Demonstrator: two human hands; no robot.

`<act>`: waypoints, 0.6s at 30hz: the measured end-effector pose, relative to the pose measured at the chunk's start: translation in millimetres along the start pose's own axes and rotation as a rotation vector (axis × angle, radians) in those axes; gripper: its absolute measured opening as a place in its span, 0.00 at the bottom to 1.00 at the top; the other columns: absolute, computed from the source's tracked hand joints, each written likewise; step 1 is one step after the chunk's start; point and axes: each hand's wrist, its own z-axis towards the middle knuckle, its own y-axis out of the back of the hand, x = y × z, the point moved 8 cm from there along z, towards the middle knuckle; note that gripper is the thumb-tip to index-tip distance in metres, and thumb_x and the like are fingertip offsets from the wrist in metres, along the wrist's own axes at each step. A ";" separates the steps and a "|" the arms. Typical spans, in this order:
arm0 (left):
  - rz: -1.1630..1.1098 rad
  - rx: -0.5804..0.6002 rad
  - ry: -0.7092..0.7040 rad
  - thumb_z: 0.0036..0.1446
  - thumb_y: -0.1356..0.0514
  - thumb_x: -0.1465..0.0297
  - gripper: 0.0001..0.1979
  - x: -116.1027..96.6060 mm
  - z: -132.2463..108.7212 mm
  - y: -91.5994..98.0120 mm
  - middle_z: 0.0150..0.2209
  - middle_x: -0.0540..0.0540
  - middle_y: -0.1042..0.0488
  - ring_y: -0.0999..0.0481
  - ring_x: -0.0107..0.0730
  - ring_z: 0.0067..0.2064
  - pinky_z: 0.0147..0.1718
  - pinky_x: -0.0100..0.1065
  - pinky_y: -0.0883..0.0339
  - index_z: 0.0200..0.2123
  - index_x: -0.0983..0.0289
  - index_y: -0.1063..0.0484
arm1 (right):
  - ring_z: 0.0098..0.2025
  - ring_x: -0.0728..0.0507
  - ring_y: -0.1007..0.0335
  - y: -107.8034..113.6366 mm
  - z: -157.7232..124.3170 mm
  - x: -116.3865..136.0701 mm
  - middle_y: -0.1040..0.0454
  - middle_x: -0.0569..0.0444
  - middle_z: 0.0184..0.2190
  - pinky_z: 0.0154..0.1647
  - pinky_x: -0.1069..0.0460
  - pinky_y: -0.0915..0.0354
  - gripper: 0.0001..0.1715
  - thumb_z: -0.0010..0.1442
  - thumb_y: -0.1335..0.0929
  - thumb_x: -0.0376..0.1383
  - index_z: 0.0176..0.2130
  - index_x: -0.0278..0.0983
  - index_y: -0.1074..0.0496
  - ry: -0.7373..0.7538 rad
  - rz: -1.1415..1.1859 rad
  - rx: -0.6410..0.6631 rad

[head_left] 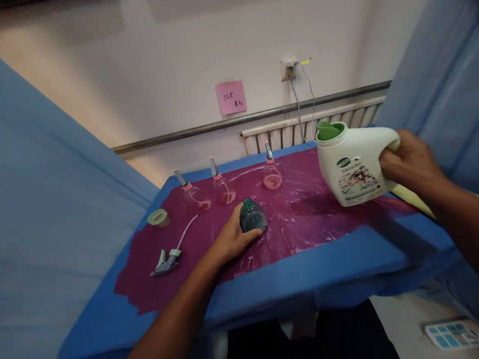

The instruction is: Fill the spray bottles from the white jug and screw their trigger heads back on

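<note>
My left hand (pixel 232 238) is wrapped round the base of a small open green bottle (pixel 252 216) standing on the magenta plastic sheet (pixel 299 214). My right hand (pixel 409 164) grips the handle of a white detergent jug (pixel 354 162) with an open green spout, held tilted in the air to the right of the bottle, spout facing left. A green cap (pixel 158 217) and a spray trigger head with its tube (pixel 170 259) lie on the sheet to the left of the bottle.
Three clear pink-tinted spray bottles (pixel 222 187) stand in a row behind the green bottle. The table wears a blue cloth (pixel 337 271). Blue curtains hang left and right. A pink note, a wall socket with cable and a radiator are on the wall behind.
</note>
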 end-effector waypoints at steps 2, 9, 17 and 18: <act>-0.034 0.003 0.023 0.62 0.21 0.59 0.54 -1.1 0.0 -2.5 0.76 0.69 0.26 0.24 0.63 0.77 0.79 0.64 0.34 0.83 0.58 0.42 | 0.45 0.34 0.23 -4.0 0.0 20.4 0.16 0.39 0.45 0.43 0.41 0.35 0.13 0.69 0.35 0.42 0.49 0.42 0.25 0.025 0.067 0.050; -0.141 -0.145 0.102 0.55 0.18 0.62 0.51 -7.5 -3.8 -1.3 0.70 0.66 0.20 0.18 0.57 0.71 0.76 0.61 0.28 0.76 0.59 0.37 | 0.45 0.34 0.24 -27.7 8.7 83.5 0.15 0.40 0.47 0.43 0.44 0.39 0.15 0.69 0.32 0.41 0.52 0.40 0.23 0.316 0.030 0.186; -0.023 -0.280 0.079 0.56 0.19 0.60 0.44 -42.9 -17.5 31.6 0.67 0.63 0.18 0.15 0.56 0.67 0.72 0.58 0.23 0.72 0.55 0.31 | 0.49 0.32 0.21 -53.4 8.2 107.3 0.14 0.36 0.54 0.45 0.44 0.42 0.18 0.72 0.34 0.40 0.55 0.37 0.23 0.440 -0.113 0.305; -0.017 -0.287 0.063 0.57 0.19 0.60 0.44 -47.3 -17.7 36.8 0.67 0.62 0.18 0.15 0.55 0.67 0.71 0.57 0.23 0.73 0.54 0.31 | 0.49 0.32 0.21 -53.9 7.6 108.7 0.13 0.36 0.54 0.43 0.44 0.43 0.18 0.72 0.35 0.40 0.56 0.37 0.23 0.439 -0.130 0.304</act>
